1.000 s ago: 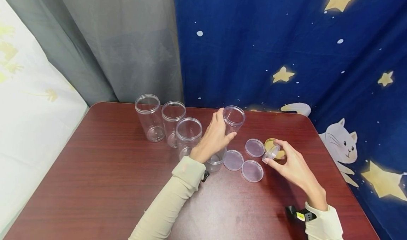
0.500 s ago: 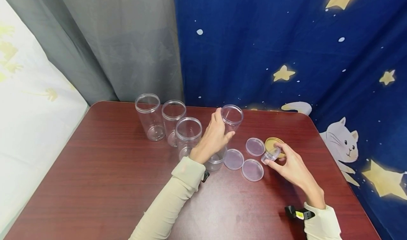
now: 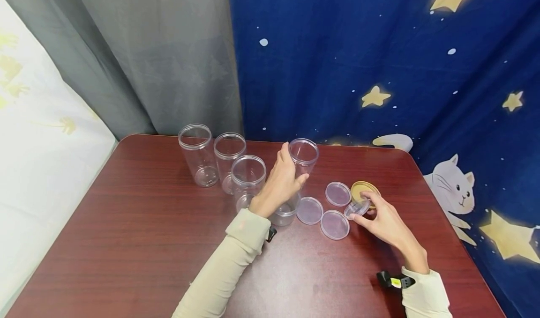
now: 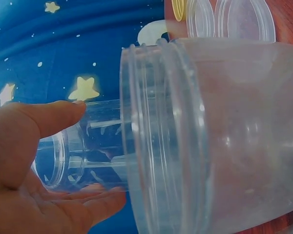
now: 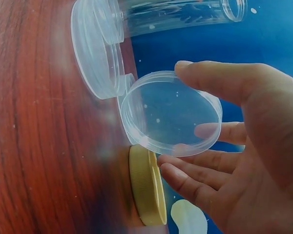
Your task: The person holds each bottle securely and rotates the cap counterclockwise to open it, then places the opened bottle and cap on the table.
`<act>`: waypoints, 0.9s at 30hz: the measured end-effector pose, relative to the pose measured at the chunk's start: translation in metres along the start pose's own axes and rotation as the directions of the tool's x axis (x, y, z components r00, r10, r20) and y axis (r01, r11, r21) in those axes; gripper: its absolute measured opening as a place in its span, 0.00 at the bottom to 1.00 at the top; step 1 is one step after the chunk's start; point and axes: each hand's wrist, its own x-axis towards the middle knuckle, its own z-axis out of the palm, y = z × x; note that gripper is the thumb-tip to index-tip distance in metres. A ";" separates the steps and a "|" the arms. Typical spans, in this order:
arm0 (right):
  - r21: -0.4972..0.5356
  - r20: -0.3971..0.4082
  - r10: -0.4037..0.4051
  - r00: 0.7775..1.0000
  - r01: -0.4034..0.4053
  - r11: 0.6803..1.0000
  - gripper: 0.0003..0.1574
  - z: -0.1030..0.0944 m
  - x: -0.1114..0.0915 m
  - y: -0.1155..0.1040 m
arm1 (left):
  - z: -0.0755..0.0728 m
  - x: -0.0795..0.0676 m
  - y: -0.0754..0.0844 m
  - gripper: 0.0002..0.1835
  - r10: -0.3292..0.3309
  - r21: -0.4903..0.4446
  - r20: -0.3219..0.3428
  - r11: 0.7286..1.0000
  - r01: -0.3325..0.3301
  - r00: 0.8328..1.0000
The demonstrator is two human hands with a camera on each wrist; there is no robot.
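My left hand [image 3: 278,180] grips a clear plastic jar [image 3: 303,156] near the back of the table, thumb on one side and fingers on the other. The left wrist view shows this held jar [image 4: 97,122] partly behind a nearer clear jar [image 4: 244,136]. My right hand [image 3: 388,222] pinches a clear round lid [image 3: 357,208] by its rim, tilted, beside a yellow lid [image 3: 363,190]. In the right wrist view the thumb is on the upper edge of the pinched lid [image 5: 173,114], with fingers behind and below it.
Three open clear jars [image 3: 196,161] stand left of my left hand; another jar [image 3: 283,217] is partly hidden under that forearm. Three clear lids [image 3: 335,225] lie flat between the hands. Curtains [image 3: 320,65] hang behind the table's back edge.
The left hand and its jar have shifted slightly left. In the right hand, the lid has moved a little left and turned flatter. The lids on the table have stayed put.
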 end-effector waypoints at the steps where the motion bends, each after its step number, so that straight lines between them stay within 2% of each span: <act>1: 0.001 0.004 -0.001 1.000 0.001 1.000 0.44 0.000 0.000 0.000 | 0.000 0.000 0.000 0.52 -0.005 -0.004 0.001 1.000 0.005 1.000; 6: -0.011 0.021 -0.012 1.000 0.012 1.000 0.45 0.000 0.000 0.002 | 0.000 0.000 -0.001 0.52 -0.008 -0.010 0.002 1.000 0.008 1.000; 13: -0.094 0.063 -0.034 0.997 0.040 0.995 0.48 -0.002 -0.003 0.005 | 0.000 0.000 -0.002 0.51 0.001 -0.019 -0.013 1.000 -0.001 1.000; 19: -0.100 0.104 -0.060 0.993 0.070 0.993 0.48 -0.001 -0.005 0.006 | 0.000 -0.001 -0.003 0.50 0.003 -0.025 -0.020 1.000 -0.004 1.000; 27: -0.122 0.104 -0.076 0.992 0.089 0.989 0.48 0.002 -0.005 0.005 | 0.000 -0.001 -0.002 0.50 0.001 -0.029 -0.022 1.000 -0.001 1.000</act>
